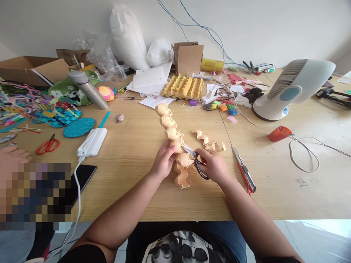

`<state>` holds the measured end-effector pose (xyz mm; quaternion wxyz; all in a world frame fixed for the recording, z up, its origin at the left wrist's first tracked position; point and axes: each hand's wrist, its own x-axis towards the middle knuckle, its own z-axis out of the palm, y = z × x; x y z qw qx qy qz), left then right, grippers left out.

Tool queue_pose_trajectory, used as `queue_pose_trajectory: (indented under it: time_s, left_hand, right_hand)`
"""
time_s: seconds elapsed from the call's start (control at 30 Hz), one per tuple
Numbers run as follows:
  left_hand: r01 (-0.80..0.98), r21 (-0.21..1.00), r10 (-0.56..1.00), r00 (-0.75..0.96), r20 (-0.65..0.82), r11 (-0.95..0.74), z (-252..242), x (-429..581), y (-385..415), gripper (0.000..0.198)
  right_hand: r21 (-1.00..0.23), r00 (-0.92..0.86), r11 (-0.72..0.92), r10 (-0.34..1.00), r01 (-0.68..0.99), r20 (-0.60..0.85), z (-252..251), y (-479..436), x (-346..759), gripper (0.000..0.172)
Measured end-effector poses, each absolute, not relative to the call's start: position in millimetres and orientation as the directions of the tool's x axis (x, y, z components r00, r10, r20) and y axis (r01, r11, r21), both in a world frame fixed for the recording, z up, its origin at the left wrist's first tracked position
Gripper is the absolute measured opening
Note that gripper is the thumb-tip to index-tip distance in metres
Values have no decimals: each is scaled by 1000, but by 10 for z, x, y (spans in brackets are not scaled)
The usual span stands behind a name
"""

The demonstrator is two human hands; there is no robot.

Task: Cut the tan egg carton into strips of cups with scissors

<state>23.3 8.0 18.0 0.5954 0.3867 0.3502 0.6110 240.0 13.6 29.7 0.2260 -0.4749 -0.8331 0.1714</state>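
My left hand [163, 159] grips a strip of egg carton [170, 132], a row of joined tan cups that slants away from me over the table. In my right hand [213, 164] is a pair of scissors [197, 162] with black handles. Their blades lie against the strip's right edge, close to my left fingers. Below the strip a curved carton scrap [182, 178] rests on the wood, and a wavy offcut [201, 137] lies to the right. Small crumbs are scattered around the pieces.
A red utility knife [244, 171] lies right of my right hand. Farther back are an egg tray [183, 87], a fan [290, 89] and a red cup [279, 133]. At left are a power bank [93, 141], red-handled scissors [48, 145] and another person's hand [13, 155].
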Motion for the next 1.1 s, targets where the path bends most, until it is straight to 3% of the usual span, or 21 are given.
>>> queue_pose_trajectory:
  time_s: [0.43,0.77,1.1]
  left_hand:
    - [-566,824,998,62,-8,42,209,231,72,46]
    - [-565,824,999,47,-2,28,254,237,64,40]
    - [-573,819,999,40,1,23,228,228,80,44]
  right_hand:
    - [-434,-463,536,844,724,271,284,126,2420,27]
    - [-675,-269,361,932,643,242,310,118,2419,27]
    - [-536,-451,554,832,637,324,337,133,2394,22]
